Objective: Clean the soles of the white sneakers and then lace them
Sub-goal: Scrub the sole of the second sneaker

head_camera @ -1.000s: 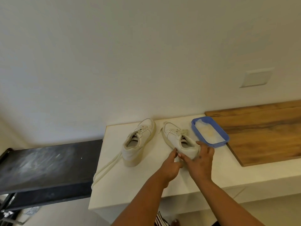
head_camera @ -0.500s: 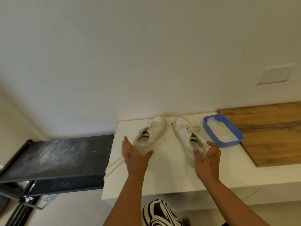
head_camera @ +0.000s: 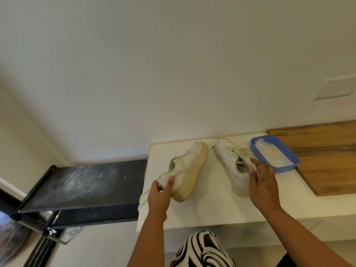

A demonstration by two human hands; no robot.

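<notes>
Two white sneakers stand on a white counter (head_camera: pixel 212 211). My left hand (head_camera: pixel 159 195) grips the heel of the left sneaker (head_camera: pixel 185 170), which is tipped onto its side so its yellowed sole edge faces right. A loose cream lace (head_camera: pixel 143 198) trails off the counter's left edge beside that hand. The right sneaker (head_camera: pixel 230 160) sits upright with laces in its front eyelets. My right hand (head_camera: pixel 262 184) holds its heel collar, thumb at the opening.
A blue plastic tray (head_camera: pixel 277 169) with whitish cloth or foam inside sits right of the sneakers, partly on a wooden board (head_camera: pixel 327 162). A black dusty shelf (head_camera: pixel 82 184) stands lower, left of the counter. The wall runs close behind.
My left hand left the right sneaker, reached to the left sneaker, took its heel and tipped it on its side. My right hand stayed on the right sneaker's heel.
</notes>
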